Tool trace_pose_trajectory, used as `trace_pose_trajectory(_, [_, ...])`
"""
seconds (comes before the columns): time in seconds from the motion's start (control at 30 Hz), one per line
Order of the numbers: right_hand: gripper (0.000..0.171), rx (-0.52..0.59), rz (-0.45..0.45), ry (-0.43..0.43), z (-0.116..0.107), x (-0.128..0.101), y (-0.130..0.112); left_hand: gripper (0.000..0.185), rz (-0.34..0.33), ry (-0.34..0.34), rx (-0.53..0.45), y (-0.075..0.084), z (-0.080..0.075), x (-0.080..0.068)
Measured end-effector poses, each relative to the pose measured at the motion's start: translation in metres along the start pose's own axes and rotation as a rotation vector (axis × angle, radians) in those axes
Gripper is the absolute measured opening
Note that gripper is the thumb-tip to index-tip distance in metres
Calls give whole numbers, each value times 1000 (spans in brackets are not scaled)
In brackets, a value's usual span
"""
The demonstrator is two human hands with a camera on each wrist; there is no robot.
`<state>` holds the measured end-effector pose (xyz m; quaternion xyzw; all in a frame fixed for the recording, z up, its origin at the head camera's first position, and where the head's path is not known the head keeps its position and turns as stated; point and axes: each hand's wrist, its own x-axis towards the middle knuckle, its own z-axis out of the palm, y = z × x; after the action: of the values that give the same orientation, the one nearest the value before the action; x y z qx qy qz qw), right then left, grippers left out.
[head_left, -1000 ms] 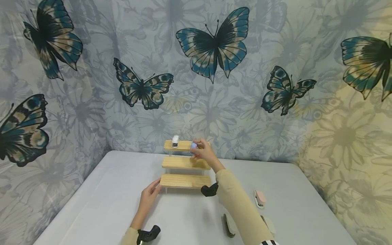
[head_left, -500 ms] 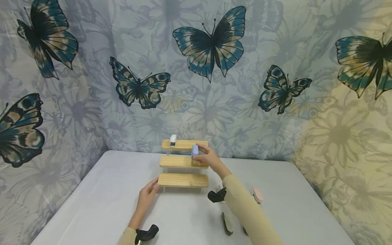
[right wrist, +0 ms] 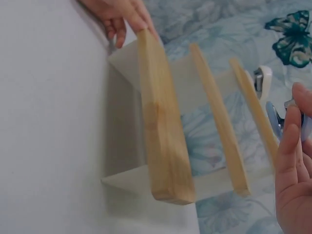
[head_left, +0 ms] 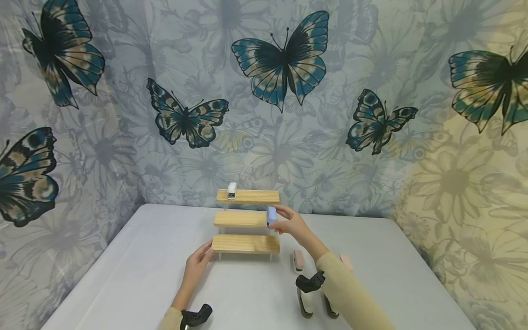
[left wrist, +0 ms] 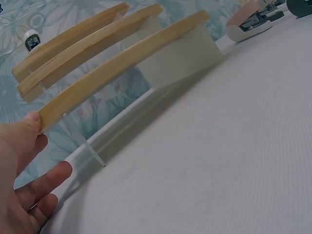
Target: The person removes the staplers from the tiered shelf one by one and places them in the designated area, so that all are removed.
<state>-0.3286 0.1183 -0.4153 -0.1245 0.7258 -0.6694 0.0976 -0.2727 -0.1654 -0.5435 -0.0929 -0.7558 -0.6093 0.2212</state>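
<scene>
A three-tier wooden shelf stands mid-table, seen close in the wrist views. A small white stapler sits at the left of the top tier. My right hand pinches a light blue stapler in the air just off the right end of the middle tier. My left hand rests with relaxed fingers against the left end of the bottom tier, thumb touching the wood.
A pink stapler lies on the white table right of the shelf; another pink one shows behind my right sleeve. Two dark staplers lie near the front. Butterfly-print cloth hangs behind the table.
My right hand has carried the blue stapler down from the top tier to the right end of the middle tier and drawn back. The left hand stays at the bottom tier.
</scene>
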Motion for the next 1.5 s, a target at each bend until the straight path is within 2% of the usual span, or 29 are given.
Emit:
trace_pose_trajectory(0.2, [60,-61,11,-22,-7,-29,-7,35,-49,-37,-55,-1,-1,0])
trace_pose_trajectory(0.37, [60,-117,21,-64,-26,-59,-8,38,-94,-73,-90,0,-1,1])
trace_pose_trajectory(0.5, [59,-116,2,-99,-43,-85,-13,38,-130,-51,-77,1,-1,1])
trace_pose_trajectory(0.7, [60,-69,-38,-175,-59,-118,-21,37,-140,-32,-58,0,-3,3])
trace_pose_trajectory(0.9, [56,-47,-63,-247,-74,-152,-17,37,-101,-50,-67,0,-4,3])
trace_pose_trajectory(1.0, [56,-6,-57,-266,-77,-166,-10,37,-101,-47,-63,1,-4,2])
trace_pose_trajectory(1.17, [57,68,57,-292,-77,-187,2,40,-124,-44,-32,3,-4,2])
trace_pose_trajectory(1.27, [54,126,79,-318,-78,-199,10,40,-146,-48,-43,4,-4,2])
trace_pose_trajectory(1.5, [48,385,72,-449,-81,-220,37,39,-181,-36,-69,2,-2,1])
